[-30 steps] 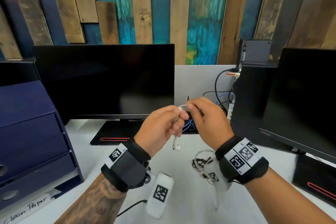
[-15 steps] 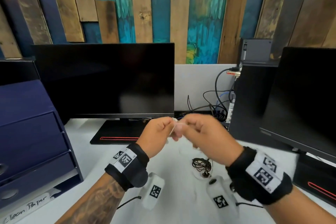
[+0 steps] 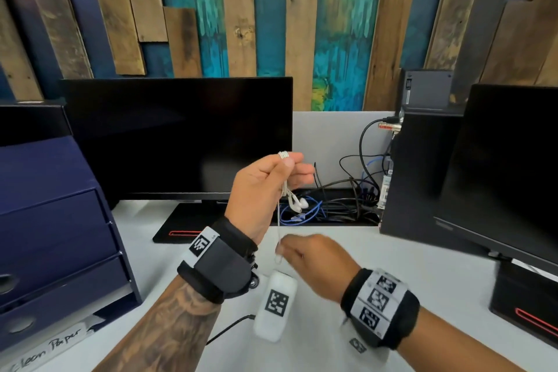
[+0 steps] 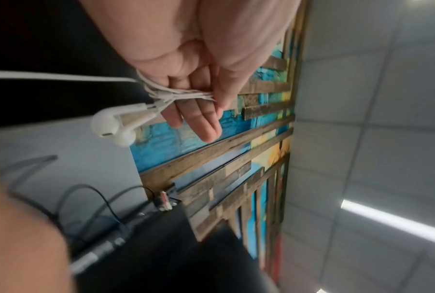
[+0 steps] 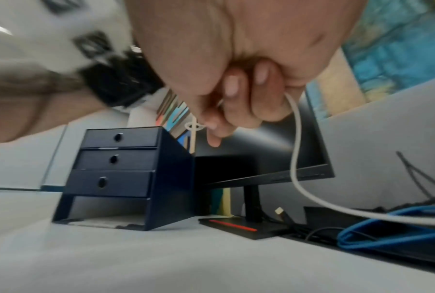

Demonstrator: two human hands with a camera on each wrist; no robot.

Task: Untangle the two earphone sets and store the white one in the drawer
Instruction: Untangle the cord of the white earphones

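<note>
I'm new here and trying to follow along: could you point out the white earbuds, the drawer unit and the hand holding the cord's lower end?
white earbuds (image 4: 112, 124): left wrist view, on the nearer bud.
drawer unit (image 5: 112, 159): right wrist view, on the middle drawer's front.
right hand (image 3: 314, 257): head view, on its back.

I'm looking at a white surface (image 3: 422, 275): navy drawer unit (image 3: 54, 220) on the left, monitor stand (image 3: 181, 226) behind, second monitor (image 3: 498, 166) right, cables (image 3: 332, 208) along the back edge.

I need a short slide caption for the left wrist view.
Left hand holds the white earphone cable looped around its fingers, earbuds dangling.
</note>
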